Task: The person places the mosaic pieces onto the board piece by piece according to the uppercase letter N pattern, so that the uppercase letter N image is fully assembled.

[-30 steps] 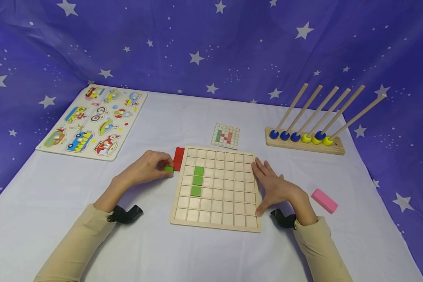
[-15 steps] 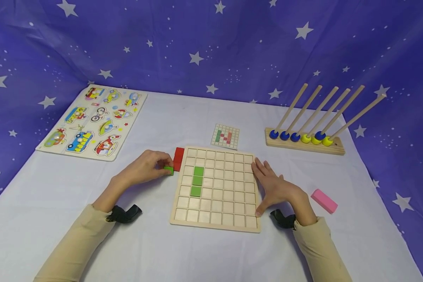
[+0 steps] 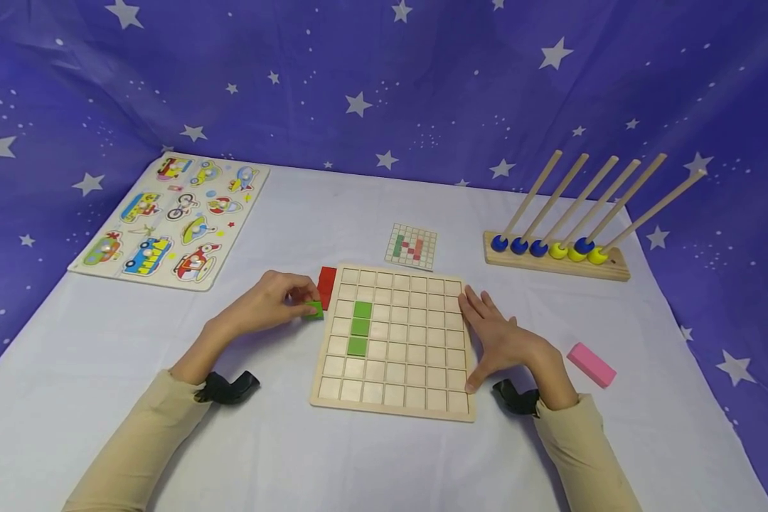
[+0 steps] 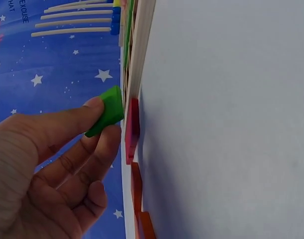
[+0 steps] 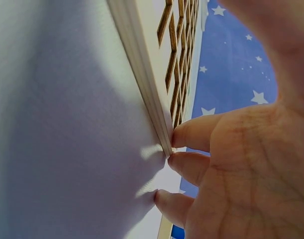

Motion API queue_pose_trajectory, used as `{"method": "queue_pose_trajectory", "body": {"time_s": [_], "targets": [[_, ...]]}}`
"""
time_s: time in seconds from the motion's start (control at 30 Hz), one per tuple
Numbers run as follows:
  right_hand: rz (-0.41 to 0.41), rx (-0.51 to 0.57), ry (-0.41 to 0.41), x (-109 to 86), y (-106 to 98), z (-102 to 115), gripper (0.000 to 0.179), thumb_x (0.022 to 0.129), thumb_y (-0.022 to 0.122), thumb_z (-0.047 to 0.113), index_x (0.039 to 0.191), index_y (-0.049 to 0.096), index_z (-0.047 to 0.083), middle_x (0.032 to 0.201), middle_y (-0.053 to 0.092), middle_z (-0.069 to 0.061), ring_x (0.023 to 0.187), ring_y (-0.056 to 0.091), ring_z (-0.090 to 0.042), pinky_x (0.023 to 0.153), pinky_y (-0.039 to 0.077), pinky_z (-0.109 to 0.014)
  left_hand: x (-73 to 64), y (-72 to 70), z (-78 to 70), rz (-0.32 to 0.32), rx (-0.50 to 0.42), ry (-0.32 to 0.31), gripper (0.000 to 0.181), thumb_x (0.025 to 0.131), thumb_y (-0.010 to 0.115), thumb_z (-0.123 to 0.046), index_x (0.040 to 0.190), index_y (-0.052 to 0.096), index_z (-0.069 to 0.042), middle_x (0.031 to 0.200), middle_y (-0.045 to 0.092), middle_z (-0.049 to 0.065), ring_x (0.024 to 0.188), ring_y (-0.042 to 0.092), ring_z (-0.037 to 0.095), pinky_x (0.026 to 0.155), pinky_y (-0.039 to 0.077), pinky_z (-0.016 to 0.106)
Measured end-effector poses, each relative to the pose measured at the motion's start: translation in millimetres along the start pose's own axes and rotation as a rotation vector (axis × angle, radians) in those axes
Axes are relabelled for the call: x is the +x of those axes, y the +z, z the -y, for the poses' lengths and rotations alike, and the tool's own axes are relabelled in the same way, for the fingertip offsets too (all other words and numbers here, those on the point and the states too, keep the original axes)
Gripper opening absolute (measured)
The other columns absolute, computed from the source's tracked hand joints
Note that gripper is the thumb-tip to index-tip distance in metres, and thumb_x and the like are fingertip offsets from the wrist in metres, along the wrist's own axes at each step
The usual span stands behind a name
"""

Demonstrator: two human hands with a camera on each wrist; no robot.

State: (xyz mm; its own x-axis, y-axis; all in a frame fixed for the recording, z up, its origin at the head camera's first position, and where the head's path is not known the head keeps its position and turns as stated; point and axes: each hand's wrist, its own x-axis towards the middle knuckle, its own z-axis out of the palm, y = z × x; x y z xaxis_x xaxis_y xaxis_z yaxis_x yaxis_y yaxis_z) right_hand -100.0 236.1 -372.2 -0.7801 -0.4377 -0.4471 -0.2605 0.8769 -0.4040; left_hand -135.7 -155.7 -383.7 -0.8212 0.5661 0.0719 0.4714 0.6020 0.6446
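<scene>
My left hand (image 3: 272, 302) pinches a green square tile (image 4: 110, 112) between thumb and fingers, just left of the wooden grid board (image 3: 393, 413). Three more green tiles (image 3: 360, 327) lie in a column of the board's squares, toward its left side. My right hand (image 3: 502, 338) rests against the board's right edge, fingers spread and thumb lower down; in the right wrist view the fingertips (image 5: 184, 137) touch the rim. Red tiles (image 3: 326, 287) lie on the cloth by the board's upper left edge, close to the left fingers.
A small pattern card (image 3: 411, 247) lies behind the board. At the back right stands a wooden rack (image 3: 557, 266) of upright rods with blue and yellow beads. A pink block (image 3: 592, 365) lies right of my right wrist. A vehicle picture puzzle (image 3: 166, 223) occupies the back left.
My left hand has shifted slightly right toward the board with the green tile, which now shows more beyond the fingertips. The right hand keeps its place at the board's edge.
</scene>
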Motion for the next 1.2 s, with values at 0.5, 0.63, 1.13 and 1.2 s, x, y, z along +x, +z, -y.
{"method": "queue_pose_trajectory", "body": {"time_s": [0.5, 0.63, 1.13, 1.2], "targets": [[0.001, 0.005, -0.003, 0.3, 0.9, -2.1, 0.145, 0.05, 0.092, 0.046, 0.152, 0.002, -0.003, 0.16, -0.01, -0.021, 0.145, -0.009, -0.047, 0.096, 0.008, -0.082, 2.8, 18.1, -27.3, 0.111, -0.124, 0.082, 0.009, 0.082, 0.075, -0.015, 0.09, 0.072, -0.015, 0.079, 0.07, -0.009, 0.068, 0.058, 0.001, 0.065, 0.048, 0.02], [0.001, 0.003, 0.001, 0.3, 0.5, -1.7, 0.145, 0.05, 0.092, 0.046, 0.152, 0.002, -0.003, 0.16, -0.01, -0.021, 0.145, -0.009, -0.046, 0.097, 0.008, -0.081, 3.5, 28.0, -35.7, 0.172, -0.187, 0.107, 0.007, 0.083, 0.074, -0.015, 0.089, 0.071, -0.014, 0.079, 0.07, -0.007, 0.067, 0.06, 0.002, 0.065, 0.05, 0.02], [0.008, 0.017, 0.009, -0.3, -1.2, 0.9, 0.145, 0.05, 0.092, 0.044, 0.153, 0.001, -0.002, 0.16, -0.011, -0.02, 0.145, -0.01, -0.045, 0.097, 0.007, -0.081, 1.4, 46.9, -46.8, 0.294, -0.244, 0.131, 0.006, 0.081, 0.077, -0.013, 0.087, 0.075, -0.013, 0.077, 0.07, -0.008, 0.066, 0.06, -0.002, 0.063, 0.051, 0.02], [0.01, 0.017, 0.013, 0.0, -1.2, 1.4, 0.145, 0.05, 0.093, 0.044, 0.153, 0.001, -0.001, 0.16, -0.011, -0.019, 0.145, -0.01, -0.045, 0.098, 0.007, -0.081, 1.3, 47.4, -47.5, 0.29, -0.227, 0.158, 0.007, 0.081, 0.076, -0.012, 0.087, 0.076, -0.013, 0.078, 0.069, -0.008, 0.068, 0.06, -0.003, 0.064, 0.052, 0.019]]}}
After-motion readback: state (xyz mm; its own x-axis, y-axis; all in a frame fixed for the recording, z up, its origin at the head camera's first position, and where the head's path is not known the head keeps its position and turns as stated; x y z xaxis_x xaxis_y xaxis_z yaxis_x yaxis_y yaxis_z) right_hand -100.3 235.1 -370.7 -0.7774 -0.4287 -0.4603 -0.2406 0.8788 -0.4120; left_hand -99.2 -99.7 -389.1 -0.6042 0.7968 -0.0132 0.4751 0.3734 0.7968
